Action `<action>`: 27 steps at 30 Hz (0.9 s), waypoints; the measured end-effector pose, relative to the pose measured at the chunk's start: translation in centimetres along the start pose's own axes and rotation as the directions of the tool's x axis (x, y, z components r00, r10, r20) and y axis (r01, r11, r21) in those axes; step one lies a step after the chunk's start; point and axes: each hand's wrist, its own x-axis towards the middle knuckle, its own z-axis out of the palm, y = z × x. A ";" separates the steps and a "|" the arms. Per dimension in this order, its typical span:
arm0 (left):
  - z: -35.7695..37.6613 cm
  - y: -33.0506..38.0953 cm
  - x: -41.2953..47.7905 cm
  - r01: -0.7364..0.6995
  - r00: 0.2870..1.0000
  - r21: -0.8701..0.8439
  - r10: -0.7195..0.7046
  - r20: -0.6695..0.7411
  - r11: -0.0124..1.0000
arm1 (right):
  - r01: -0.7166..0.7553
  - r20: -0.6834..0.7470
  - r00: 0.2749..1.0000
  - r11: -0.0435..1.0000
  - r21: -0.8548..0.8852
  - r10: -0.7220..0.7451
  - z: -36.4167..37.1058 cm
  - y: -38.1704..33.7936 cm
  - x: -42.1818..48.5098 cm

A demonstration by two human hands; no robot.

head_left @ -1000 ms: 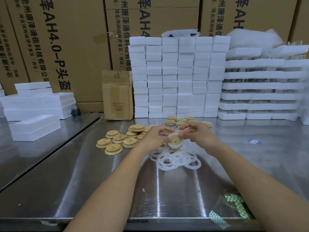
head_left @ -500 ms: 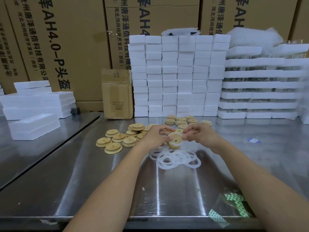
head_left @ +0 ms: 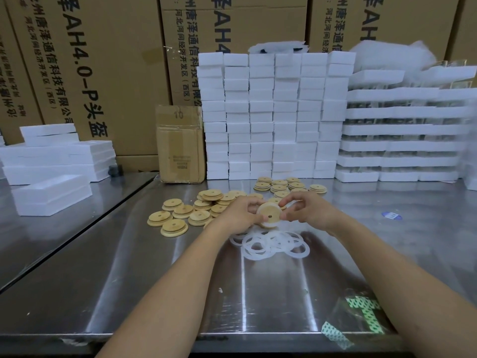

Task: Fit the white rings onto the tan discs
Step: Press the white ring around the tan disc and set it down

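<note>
Just above the pile of white rings (head_left: 273, 242), the left hand (head_left: 238, 215) and right hand (head_left: 308, 210) pinch one tan disc (head_left: 268, 214) by its rim with curled fingers, seemingly seating a ring (head_left: 269, 224); next it likely needs pressing down evenly all round.

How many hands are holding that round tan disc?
2. The left hand holds the disc by its left edge, and the right hand pinches its right edge. No other hands show.
</note>
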 end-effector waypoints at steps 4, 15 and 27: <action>0.1 0.1 -0.1 0.004 1.000 0.006 -0.004 -0.003 1.000 | 0.037 0.009 0.999 0.998 -0.041 -0.036 0.2 0.2 -0.1; 0.6 1.4 -0.4 -0.071 0.988 -0.063 0.062 -0.141 0.995 | 0.069 -0.084 0.994 0.998 -0.005 -0.069 0.7 0.2 0.2; 1.0 2.3 -0.5 -0.161 0.936 -0.194 0.088 -0.340 0.968 | 0.195 -0.150 0.971 0.980 0.049 -0.186 1.6 0.1 0.9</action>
